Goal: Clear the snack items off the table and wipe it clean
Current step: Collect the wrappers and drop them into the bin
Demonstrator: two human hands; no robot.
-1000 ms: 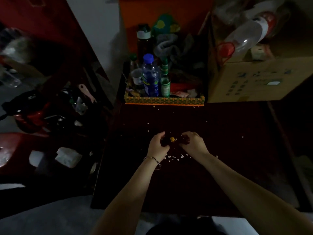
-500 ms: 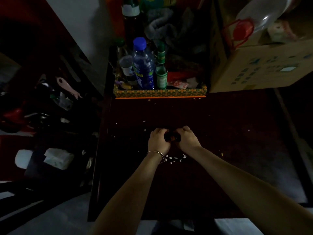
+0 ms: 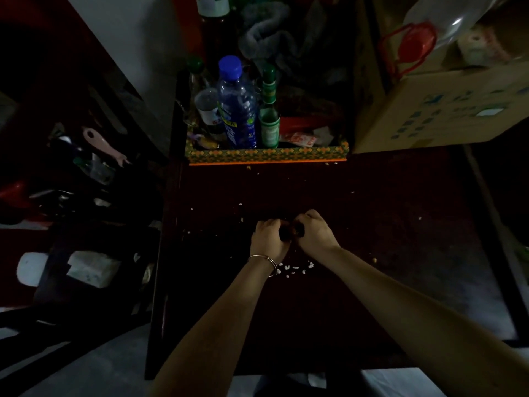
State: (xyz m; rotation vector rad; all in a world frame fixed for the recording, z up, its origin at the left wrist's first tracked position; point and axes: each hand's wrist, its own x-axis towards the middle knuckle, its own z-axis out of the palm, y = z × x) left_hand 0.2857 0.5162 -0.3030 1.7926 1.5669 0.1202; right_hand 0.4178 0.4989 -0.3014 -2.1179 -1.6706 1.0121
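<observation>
Both fists are curled together mid-table: the left hand (image 3: 267, 239) and right hand (image 3: 313, 232) pinch a small dark snack item (image 3: 292, 232) between them, too dim to identify. Lifting it level should keep bits from dropping. Pale crumbs (image 3: 294, 269) lie just behind the wrists on the dark table (image 3: 400, 253).
</observation>
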